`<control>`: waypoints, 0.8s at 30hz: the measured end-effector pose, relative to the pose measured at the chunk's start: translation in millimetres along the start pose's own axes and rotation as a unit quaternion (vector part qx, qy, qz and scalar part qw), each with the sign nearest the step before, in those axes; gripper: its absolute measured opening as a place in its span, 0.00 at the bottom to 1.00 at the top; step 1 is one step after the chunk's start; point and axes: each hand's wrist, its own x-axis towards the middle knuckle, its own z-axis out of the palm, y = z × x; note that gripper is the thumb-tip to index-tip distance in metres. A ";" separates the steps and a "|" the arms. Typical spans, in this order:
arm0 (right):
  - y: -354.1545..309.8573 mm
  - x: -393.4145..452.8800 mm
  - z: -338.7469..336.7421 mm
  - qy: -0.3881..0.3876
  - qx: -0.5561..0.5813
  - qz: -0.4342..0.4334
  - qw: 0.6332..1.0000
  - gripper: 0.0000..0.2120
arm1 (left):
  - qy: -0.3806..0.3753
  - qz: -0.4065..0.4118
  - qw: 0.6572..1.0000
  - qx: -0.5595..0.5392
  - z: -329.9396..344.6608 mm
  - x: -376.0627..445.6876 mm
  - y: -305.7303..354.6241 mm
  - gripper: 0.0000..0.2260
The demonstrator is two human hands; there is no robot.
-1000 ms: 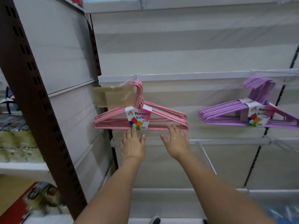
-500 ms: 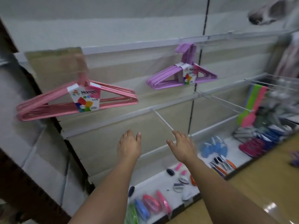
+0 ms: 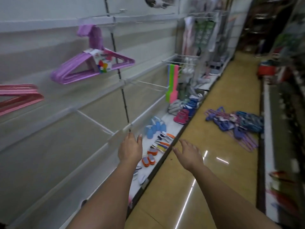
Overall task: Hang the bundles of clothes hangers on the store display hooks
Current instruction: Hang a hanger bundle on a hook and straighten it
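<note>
Since a half second ago our view has swung right down the aisle: the pink hanger bundle (image 3: pixel 19 98) has slid to the far left edge, and a heap of blue and purple hanger bundles (image 3: pixel 234 123) now shows on the glossy yellow floor (image 3: pixel 189 187) far right. The purple hanger bundle (image 3: pixel 89 63), thin coated wire with a paper label, hangs on the white panel wall (image 3: pixel 41 154). Left hand (image 3: pixel 131 148) and right hand (image 3: pixel 189 154) both hold nothing, fingers loosely spread, near a bare white wire hook (image 3: pixel 94 121).
</note>
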 end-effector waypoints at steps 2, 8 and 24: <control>36.4 4.6 -10.0 0.003 0.001 0.038 0.999 0.27 | -0.024 0.020 1.000 0.005 26.3 1.6 32.5 0.22; 146.6 27.5 -45.0 0.031 0.025 0.117 0.992 0.28 | -0.087 0.089 0.992 -0.016 107.9 8.4 130.8 0.21; 363.1 90.5 -112.2 0.028 0.093 0.257 0.962 0.29 | -0.260 0.185 0.947 0.031 278.3 31.0 353.3 0.25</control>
